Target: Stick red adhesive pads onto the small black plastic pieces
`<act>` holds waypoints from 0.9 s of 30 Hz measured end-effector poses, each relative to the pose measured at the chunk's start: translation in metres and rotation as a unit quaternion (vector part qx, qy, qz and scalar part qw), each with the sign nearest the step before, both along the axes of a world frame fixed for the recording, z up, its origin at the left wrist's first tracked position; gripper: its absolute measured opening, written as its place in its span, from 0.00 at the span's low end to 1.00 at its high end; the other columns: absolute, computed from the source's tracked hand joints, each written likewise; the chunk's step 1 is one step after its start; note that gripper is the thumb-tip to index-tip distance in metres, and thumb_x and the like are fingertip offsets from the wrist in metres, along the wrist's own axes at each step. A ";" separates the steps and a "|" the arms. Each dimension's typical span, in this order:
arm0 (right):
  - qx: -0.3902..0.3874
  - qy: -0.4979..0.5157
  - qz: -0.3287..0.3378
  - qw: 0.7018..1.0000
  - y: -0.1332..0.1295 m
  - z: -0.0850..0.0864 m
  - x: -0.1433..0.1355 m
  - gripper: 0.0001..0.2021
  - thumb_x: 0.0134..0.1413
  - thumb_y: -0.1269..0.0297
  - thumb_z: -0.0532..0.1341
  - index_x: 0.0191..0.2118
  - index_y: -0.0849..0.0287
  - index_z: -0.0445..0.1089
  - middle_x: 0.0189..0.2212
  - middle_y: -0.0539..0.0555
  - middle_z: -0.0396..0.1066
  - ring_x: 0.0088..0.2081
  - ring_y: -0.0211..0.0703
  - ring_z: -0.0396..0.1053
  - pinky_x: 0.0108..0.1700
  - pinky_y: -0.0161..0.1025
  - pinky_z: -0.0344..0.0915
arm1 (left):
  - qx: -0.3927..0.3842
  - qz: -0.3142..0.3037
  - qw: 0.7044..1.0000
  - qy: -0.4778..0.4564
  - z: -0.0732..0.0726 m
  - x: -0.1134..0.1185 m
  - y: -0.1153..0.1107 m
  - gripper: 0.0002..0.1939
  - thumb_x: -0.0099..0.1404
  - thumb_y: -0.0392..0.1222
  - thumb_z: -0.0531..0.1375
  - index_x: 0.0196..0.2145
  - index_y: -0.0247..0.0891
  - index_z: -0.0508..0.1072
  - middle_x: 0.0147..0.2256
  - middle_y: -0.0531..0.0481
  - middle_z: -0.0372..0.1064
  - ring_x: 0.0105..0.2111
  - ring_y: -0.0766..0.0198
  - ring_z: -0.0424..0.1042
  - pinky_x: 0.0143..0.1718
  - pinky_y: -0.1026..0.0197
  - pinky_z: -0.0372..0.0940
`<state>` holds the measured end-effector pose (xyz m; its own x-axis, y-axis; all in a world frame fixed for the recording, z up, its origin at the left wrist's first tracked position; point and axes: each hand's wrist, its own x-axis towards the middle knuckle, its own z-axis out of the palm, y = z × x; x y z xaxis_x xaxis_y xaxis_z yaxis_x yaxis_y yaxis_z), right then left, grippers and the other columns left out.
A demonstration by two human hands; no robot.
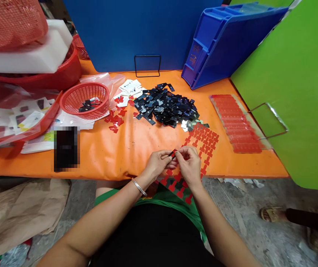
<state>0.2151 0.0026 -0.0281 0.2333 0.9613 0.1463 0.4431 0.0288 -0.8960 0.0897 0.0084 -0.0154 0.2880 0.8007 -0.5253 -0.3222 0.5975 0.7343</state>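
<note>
My left hand (pixel 159 163) pinches a small flat black piece (pixel 172 155) near the table's front edge. On it lies a red T-shaped sticker (pixel 175 151), which the thumb and fingertips of my right hand (pixel 190 163) grip from the other side. Beneath both hands a clear sheet of red stickers (pixel 207 142) slants over the table edge towards my lap. A heap of similar black pieces (pixel 167 105) lies beyond my hands. To its left are scattered loose red bits (pixel 115 120).
A red basket (pixel 84 91) with some black pieces stands at left, near a blurred-out dark object (pixel 66 148). Stacked red sheets (pixel 237 124) lie at right. Blue bins (pixel 225 40) lean against the green panel (pixel 300 92). A person's sandalled foot (pixel 272 214) is on the floor.
</note>
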 end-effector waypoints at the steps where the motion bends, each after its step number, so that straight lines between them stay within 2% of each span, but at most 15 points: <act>1: -0.002 0.000 -0.001 1.000 0.001 0.000 0.000 0.06 0.51 0.63 0.60 0.29 0.59 0.66 0.34 0.53 0.63 0.27 0.37 0.64 0.32 0.38 0.67 | 0.002 -0.002 1.000 0.001 0.000 0.000 0.000 0.06 0.61 0.27 0.56 0.34 0.28 0.72 0.26 0.47 0.73 0.24 0.68 0.74 0.33 0.66 0.70; 10: -0.047 0.010 -0.015 0.999 -0.001 -0.004 -0.005 0.08 0.50 0.60 0.60 0.29 0.58 0.64 0.32 0.52 0.64 0.25 0.37 0.65 0.29 0.38 0.67 | 0.020 0.002 1.000 -0.014 -0.005 -0.001 -0.002 0.05 0.58 0.30 0.60 0.35 0.29 0.74 0.27 0.47 0.73 0.25 0.67 0.74 0.37 0.62 0.71; 12: -0.058 0.025 -0.024 0.998 0.000 -0.003 -0.006 0.10 0.49 0.58 0.61 0.32 0.58 0.63 0.34 0.52 0.65 0.24 0.36 0.65 0.27 0.37 0.67 | 0.024 0.003 0.999 -0.021 -0.006 -0.001 -0.002 0.06 0.58 0.32 0.61 0.35 0.28 0.74 0.27 0.47 0.74 0.26 0.67 0.74 0.37 0.62 0.71; 16: -0.072 0.119 -0.042 0.989 0.005 0.003 0.001 0.26 0.39 0.58 0.68 0.45 0.57 0.59 0.31 0.48 0.67 0.19 0.33 0.63 0.22 0.33 0.63 | 0.015 0.011 1.000 -0.024 -0.006 -0.004 -0.001 0.08 0.56 0.33 0.61 0.36 0.28 0.74 0.26 0.47 0.74 0.26 0.67 0.74 0.34 0.65 0.70; 17: -0.094 0.156 -0.020 0.983 0.006 0.004 0.003 0.27 0.37 0.57 0.69 0.44 0.57 0.60 0.27 0.47 0.67 0.18 0.33 0.62 0.21 0.32 0.62 | 0.015 0.009 0.999 -0.027 -0.005 -0.004 -0.001 0.09 0.56 0.34 0.61 0.36 0.28 0.74 0.26 0.47 0.74 0.25 0.67 0.74 0.33 0.65 0.70; 18: -0.130 0.192 0.019 0.973 0.007 0.004 0.005 0.24 0.38 0.55 0.69 0.40 0.58 0.63 0.23 0.46 0.66 0.17 0.33 0.61 0.19 0.31 0.60 | 0.017 0.005 0.999 -0.031 -0.006 -0.004 -0.002 0.09 0.56 0.34 0.62 0.36 0.28 0.74 0.26 0.47 0.74 0.25 0.68 0.74 0.33 0.66 0.69; 20: -0.199 0.230 0.074 0.950 0.009 0.002 0.008 0.18 0.42 0.50 0.66 0.31 0.60 0.66 0.14 0.45 0.62 0.13 0.31 0.55 0.14 0.28 0.52 | 0.022 0.002 0.999 -0.035 -0.007 -0.003 -0.003 0.11 0.56 0.36 0.62 0.37 0.28 0.74 0.27 0.46 0.74 0.24 0.69 0.73 0.33 0.66 0.69; 23: -0.215 0.267 0.055 0.938 0.009 -0.004 0.009 0.19 0.44 0.47 0.64 0.25 0.60 0.66 0.10 0.44 0.59 0.09 0.27 0.48 0.11 0.27 0.44 | 0.019 0.001 0.999 -0.035 -0.009 -0.004 -0.004 0.12 0.55 0.38 0.63 0.36 0.28 0.73 0.29 0.44 0.74 0.24 0.69 0.73 0.33 0.65 0.69; 25: -0.207 0.286 0.032 0.935 0.009 -0.008 0.008 0.21 0.43 0.45 0.64 0.26 0.60 0.66 0.11 0.45 0.61 0.10 0.28 0.50 0.10 0.26 0.45 | 0.028 0.000 0.999 -0.038 -0.007 -0.011 0.000 0.14 0.54 0.42 0.64 0.36 0.29 0.73 0.31 0.43 0.75 0.25 0.68 0.73 0.34 0.63 0.69; 27: -0.201 0.294 0.022 0.934 0.008 -0.009 0.006 0.22 0.42 0.44 0.65 0.28 0.61 0.67 0.13 0.46 0.63 0.11 0.29 0.53 0.10 0.26 0.48 | 0.062 0.013 0.998 -0.029 0.001 -0.030 0.012 0.16 0.55 0.44 0.63 0.38 0.29 0.73 0.32 0.42 0.75 0.27 0.66 0.74 0.36 0.61 0.70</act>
<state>0.2213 0.0109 -0.0371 0.1183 0.9218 -0.3692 -0.1222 -0.3555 -0.9267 0.0599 0.0206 -0.0144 0.2937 0.8659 -0.4049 -0.3797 0.4944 0.7819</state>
